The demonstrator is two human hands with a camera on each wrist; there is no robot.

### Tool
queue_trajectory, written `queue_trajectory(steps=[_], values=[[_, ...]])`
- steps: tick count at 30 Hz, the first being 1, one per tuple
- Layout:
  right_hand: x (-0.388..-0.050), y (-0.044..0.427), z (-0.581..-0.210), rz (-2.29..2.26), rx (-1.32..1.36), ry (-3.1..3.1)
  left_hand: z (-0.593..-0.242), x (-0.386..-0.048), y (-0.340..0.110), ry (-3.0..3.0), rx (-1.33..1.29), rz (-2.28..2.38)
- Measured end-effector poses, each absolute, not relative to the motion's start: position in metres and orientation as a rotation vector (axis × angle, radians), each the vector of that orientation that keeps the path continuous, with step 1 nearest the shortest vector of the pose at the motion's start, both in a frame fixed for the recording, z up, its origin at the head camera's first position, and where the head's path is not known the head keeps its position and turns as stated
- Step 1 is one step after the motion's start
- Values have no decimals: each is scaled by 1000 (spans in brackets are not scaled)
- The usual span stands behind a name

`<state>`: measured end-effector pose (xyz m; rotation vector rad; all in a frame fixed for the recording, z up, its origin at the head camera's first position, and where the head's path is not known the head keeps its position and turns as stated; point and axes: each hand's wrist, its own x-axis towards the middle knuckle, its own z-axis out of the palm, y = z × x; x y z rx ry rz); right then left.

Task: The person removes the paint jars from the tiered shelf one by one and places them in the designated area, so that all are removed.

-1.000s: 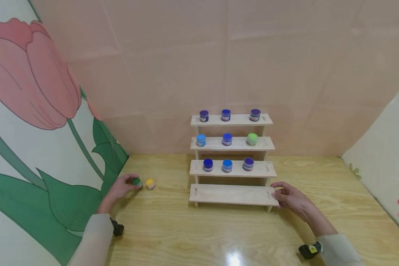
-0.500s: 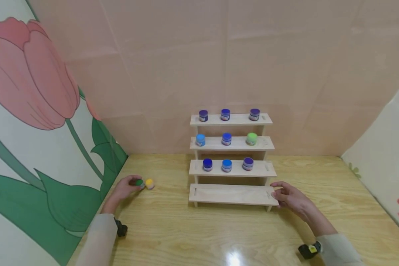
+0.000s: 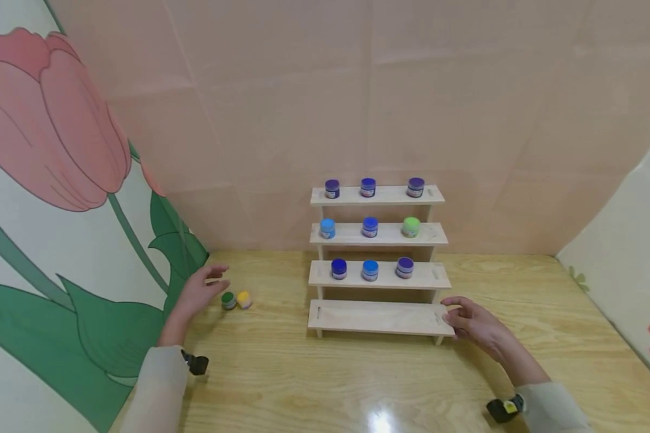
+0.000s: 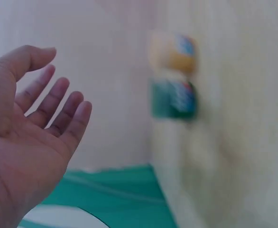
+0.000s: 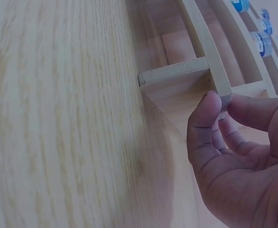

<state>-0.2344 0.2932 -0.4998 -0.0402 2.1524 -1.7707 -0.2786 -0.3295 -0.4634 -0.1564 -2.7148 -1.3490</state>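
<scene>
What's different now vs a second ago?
Left hand moved the green-lidded jar rightward, closer beside the yellow-lidded jar, then let go and moved off it. Unchanged: right hand pinching the bottom shelf at its right end; nine jars on the shelves above.

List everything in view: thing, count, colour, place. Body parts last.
Table: 1, light wood grain, foreground
Rack: 1, pale wood, four tiers, on table
Top-tier jars: 3, purple, blue, purple (left to right)
Second-tier jars: 3, light blue, blue, light green
Third-tier jars: 3, dark blue, blue, purple
Green jar: 1, green, on table, left of rack
Yellow jar: 1, yellow, beside green jar
Backdrop: 1, pinkish-beige, behind rack
Left panel: 1, white with pink tulip
Right panel: 1, whitish with red flower
Sleeves: 2, pale beige, forearms
Wrist devices: 2, black, one per wrist
Left hand: 1, bare, near green jar, holding nothing
Right hand: 1, bare, fingers pinching bottom tier's right end
</scene>
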Motion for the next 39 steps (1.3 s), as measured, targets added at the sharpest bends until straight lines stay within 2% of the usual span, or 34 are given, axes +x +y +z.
queue_trajectory(steps=[7, 15, 27, 39], values=[[-234, 293, -500, -1769, -44, 2157, -427, -265, -278, -2628, -339, -1361], [-234, 293, -497, -1748, -24, 2162, -409, -253, -220, -2579, -459, -1430], [-232, 292, -501, -1780, -35, 2153, -418, -267, -165, -2552, -584, -1567], [-234, 294, -500, -1769, -19, 2146, -427, -284, -129, -2555, -654, -1618]])
